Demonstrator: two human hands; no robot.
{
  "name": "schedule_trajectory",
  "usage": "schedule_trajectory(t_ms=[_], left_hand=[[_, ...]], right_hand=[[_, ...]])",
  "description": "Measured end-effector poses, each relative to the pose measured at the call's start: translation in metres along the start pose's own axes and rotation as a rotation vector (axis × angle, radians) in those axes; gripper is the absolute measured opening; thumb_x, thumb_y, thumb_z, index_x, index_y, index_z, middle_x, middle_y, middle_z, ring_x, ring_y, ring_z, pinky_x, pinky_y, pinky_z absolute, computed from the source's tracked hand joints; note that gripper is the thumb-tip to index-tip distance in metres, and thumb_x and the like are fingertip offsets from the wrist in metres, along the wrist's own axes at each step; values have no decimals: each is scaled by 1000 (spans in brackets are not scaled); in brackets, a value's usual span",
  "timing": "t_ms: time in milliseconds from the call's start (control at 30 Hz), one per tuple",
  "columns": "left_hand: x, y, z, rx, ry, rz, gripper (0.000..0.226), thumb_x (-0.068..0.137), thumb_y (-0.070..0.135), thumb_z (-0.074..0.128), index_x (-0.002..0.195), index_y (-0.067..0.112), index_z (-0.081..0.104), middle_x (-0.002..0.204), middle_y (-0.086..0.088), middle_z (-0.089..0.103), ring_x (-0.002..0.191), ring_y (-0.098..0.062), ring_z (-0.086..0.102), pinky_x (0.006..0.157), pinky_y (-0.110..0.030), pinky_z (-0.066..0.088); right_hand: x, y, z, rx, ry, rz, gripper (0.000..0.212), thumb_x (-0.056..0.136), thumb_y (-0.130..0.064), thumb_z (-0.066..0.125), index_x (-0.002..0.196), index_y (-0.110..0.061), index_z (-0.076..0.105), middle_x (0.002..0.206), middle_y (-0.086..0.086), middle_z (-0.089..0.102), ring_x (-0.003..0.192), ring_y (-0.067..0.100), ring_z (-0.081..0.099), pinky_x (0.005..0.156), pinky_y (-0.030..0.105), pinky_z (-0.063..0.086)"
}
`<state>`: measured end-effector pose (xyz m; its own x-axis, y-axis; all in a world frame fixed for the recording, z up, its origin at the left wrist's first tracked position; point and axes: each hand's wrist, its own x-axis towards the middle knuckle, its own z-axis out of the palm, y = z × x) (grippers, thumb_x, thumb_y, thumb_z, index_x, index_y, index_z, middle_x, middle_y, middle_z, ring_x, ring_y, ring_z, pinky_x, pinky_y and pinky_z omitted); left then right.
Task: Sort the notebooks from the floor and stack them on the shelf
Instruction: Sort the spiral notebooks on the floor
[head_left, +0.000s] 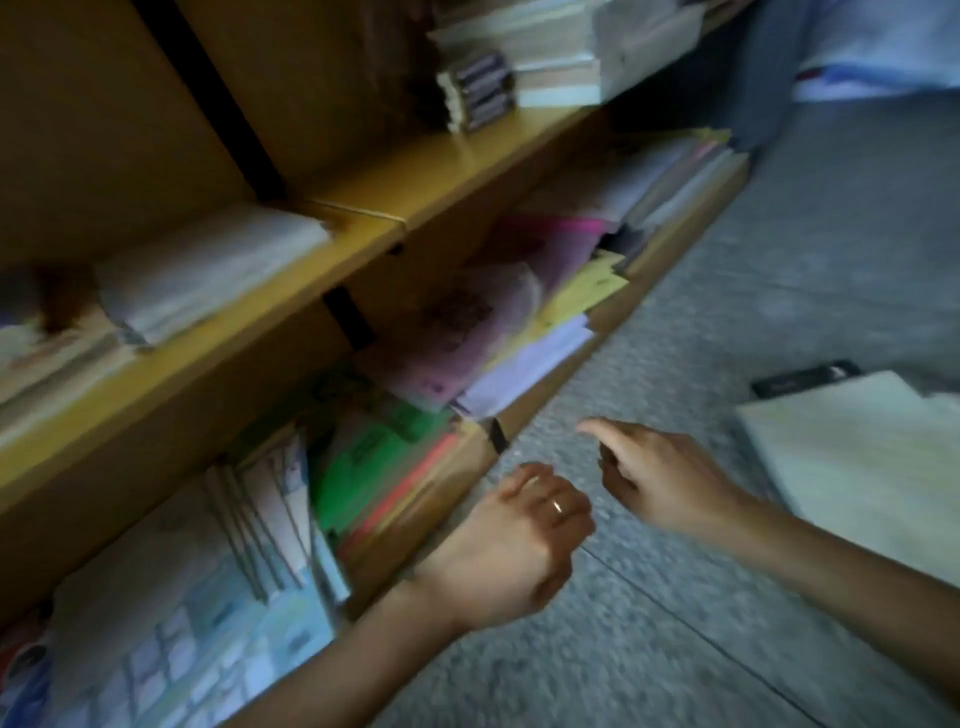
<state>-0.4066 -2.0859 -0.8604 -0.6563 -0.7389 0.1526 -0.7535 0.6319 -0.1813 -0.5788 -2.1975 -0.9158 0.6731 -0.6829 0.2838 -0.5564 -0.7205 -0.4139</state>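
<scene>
Left hand (514, 540) hovering beside the bottom shelf (550, 387), fingers (566, 512) curling inward on nothing, right hand (660, 478) hanging over the floor (675, 623), forefinger (597, 428) pointing, other fingers loosely bent.

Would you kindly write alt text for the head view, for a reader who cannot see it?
The left hand, fisted, and the right hand, forefinger out, hold nothing above the grey floor beside a wooden shelf packed with colourful notebooks. A pale notebook lies on the floor.
</scene>
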Motion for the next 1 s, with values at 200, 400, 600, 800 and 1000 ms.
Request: schedule_trajectory(t_ms=[200, 400, 600, 800, 1000], left_hand=[[54, 83, 64, -97, -237, 409, 24, 74, 33, 57, 94, 22, 65, 99, 3, 66, 92, -18, 61, 90, -32, 46], [86, 100, 94, -339, -249, 247, 30, 74, 26, 44, 94, 22, 67, 95, 4, 67, 77, -17, 65, 70, -25, 51], [118, 106, 113, -420, -269, 116, 29, 86, 21, 50, 111, 18, 63, 112, -1, 63, 92, -24, 63, 77, -32, 46], [127, 118, 130, -809, -346, -225, 27, 93, 23, 53, 119, 24, 57, 114, 4, 58, 97, -16, 61, 83, -31, 48], [137, 130, 140, -1304, -483, -545, 38, 92, 11, 56, 129, 19, 50, 116, 2, 58, 110, -14, 56, 93, -29, 45]], right_hand=[[-107, 90, -8, -316, -165, 216, 60, 66, -20, 58, 125, -10, 51, 110, 13, 57, 105, 31, 54, 79, 34, 45], [-165, 146, -36, -357, -45, 814, 81, 75, -43, 70, 137, -5, 34, 134, 25, 40, 127, 39, 36, 101, 44, 33], [-170, 154, -57, -412, -86, 1043, 107, 61, -65, 73, 136, -2, 28, 133, 22, 34, 120, 37, 37, 96, 44, 32], [-160, 166, -75, -332, -218, 1157, 108, 54, -62, 79, 127, 2, 30, 127, 23, 40, 116, 36, 43, 95, 41, 37], [-161, 172, -85, -194, -211, 1226, 110, 57, -53, 83, 133, 5, 28, 128, 22, 44, 118, 35, 46, 94, 40, 39]])
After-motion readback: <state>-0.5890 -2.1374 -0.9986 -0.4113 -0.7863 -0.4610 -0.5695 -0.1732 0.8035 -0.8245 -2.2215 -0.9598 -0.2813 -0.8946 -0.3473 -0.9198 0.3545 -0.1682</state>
